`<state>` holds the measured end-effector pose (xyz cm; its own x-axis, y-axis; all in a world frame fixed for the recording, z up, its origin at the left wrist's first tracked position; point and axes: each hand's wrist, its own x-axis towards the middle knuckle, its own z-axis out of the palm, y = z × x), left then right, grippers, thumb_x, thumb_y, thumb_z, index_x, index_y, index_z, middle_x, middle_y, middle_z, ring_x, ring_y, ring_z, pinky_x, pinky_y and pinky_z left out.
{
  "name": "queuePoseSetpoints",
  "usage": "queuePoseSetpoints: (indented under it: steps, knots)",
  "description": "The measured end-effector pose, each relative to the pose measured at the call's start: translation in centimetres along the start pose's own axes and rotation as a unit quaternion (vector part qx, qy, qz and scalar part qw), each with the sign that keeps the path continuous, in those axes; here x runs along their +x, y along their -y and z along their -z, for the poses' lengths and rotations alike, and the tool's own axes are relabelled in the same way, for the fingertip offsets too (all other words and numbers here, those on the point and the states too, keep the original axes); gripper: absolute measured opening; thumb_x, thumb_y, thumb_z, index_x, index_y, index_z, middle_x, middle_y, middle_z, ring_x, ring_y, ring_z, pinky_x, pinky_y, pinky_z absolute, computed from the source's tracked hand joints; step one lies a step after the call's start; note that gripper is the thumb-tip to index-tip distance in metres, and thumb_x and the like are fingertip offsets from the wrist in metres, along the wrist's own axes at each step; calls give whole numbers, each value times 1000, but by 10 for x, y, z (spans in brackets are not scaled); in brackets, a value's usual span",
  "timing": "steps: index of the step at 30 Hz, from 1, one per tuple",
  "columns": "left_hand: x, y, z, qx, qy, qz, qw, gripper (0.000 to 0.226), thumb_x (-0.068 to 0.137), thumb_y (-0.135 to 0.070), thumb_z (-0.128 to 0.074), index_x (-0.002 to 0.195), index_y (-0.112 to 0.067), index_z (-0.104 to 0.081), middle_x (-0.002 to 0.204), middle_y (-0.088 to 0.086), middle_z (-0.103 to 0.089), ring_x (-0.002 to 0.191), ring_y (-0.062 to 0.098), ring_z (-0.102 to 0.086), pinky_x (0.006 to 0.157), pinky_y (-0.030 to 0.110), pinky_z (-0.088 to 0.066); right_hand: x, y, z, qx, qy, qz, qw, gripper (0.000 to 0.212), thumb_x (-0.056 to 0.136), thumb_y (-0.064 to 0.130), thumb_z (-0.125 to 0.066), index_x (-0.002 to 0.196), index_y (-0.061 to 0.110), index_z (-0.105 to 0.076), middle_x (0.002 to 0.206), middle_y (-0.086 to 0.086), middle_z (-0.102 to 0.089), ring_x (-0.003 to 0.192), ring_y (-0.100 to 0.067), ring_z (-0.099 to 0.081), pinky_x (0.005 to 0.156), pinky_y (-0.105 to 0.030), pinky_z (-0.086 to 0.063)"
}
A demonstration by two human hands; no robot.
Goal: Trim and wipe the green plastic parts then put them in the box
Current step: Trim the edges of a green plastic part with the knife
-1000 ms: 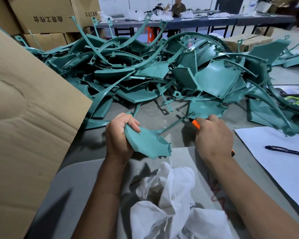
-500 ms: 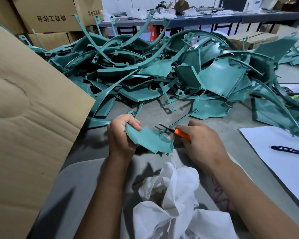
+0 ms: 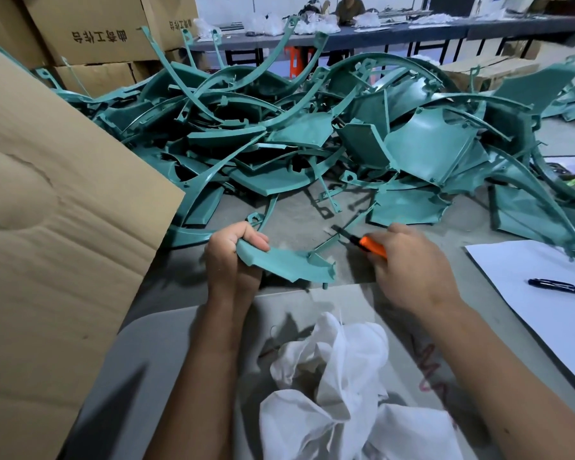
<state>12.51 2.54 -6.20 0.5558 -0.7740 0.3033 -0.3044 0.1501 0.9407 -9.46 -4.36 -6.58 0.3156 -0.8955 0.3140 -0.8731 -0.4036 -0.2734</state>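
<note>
While your left hand [image 3: 234, 257] grips one green part [image 3: 286, 265] and your right [image 3: 412, 263] holds the knife [image 3: 367, 244], you're only trimming; the pile [image 3: 312, 144] remains

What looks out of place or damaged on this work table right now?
Nothing looks damaged. The teal-green plastic parts lie in a tangled heap rather than stacked, and the crumpled white cloth sits loose near the table edge. The left hand grips one curved green part; the right hand holds an orange-handled knife.
</note>
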Motion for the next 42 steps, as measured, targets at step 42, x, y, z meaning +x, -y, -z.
queuePoseSetpoints:
  steps: [42]
  knots:
    - [16,-5,6,-199,8,353,914,12,70,6,-48,73,1,-59,84,11,-61,69,28,-52,58,30,-46,-5,5,2,84,76,169,979,23,97,26,-64,118,32,-73,91,11,-55,88,-16,-56,69,-35,-45]
